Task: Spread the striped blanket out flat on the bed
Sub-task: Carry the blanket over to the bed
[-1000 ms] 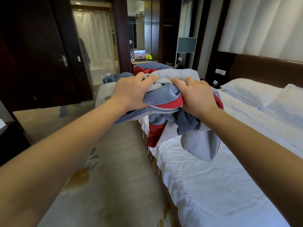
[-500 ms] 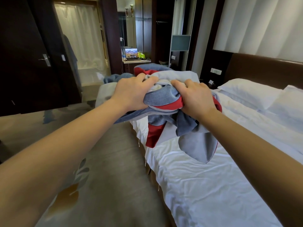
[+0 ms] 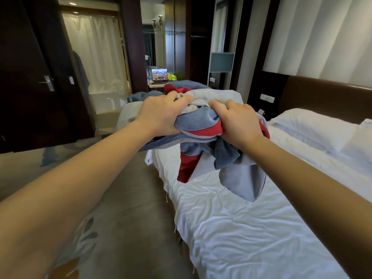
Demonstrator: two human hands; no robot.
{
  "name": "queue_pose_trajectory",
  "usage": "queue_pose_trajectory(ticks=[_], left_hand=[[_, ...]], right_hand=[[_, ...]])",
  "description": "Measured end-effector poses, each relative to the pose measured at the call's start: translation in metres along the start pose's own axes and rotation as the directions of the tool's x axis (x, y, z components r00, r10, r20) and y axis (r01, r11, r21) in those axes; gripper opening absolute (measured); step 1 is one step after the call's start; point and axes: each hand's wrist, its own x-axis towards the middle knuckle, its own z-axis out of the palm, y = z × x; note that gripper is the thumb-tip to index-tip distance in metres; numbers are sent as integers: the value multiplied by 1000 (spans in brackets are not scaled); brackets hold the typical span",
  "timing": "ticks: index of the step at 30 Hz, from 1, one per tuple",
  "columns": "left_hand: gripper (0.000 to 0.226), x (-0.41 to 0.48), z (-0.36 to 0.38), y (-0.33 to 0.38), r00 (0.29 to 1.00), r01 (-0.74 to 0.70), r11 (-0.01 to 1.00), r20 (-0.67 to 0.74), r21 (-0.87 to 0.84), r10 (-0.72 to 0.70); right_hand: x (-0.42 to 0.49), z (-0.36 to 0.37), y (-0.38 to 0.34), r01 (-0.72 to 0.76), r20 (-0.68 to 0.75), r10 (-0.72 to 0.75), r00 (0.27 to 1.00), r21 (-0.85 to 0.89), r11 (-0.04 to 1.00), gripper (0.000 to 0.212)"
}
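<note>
The striped blanket (image 3: 203,125), in grey, blue and red bands, is bunched into a wad held above the left edge of the bed (image 3: 251,228). My left hand (image 3: 161,115) grips its left side and my right hand (image 3: 237,123) grips its right side, fingers dug into the folds. Loose ends hang below the hands, a red flap and a grey flap dangling just over the white sheet. More of the same cloth shows behind the hands, over the far end of the bed.
White pillows (image 3: 314,127) lie at the dark headboard on the right. A carpeted aisle (image 3: 124,218) runs along the bed's left side. Beyond it stand a dark door (image 3: 30,77), a small desk with an open laptop (image 3: 159,75), and a glass-walled bathroom.
Both hands keep their grip on the bunched blanket. The view has swung slightly, with the room shifting right again; the bundle sits at about the same height over the bed edge.
</note>
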Motion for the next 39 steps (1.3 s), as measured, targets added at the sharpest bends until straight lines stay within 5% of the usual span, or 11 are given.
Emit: queue_pose_trajectory(ticks=[23, 39], left_hand=[[74, 176, 231, -71, 961, -273, 940, -103, -204, 257], [80, 288, 311, -33, 910, -401, 837, -272, -373, 314]], right_hand=[[108, 172, 76, -221, 138, 253, 958, -214, 951, 58], [133, 209, 166, -280, 136, 352, 926, -378, 883, 55]])
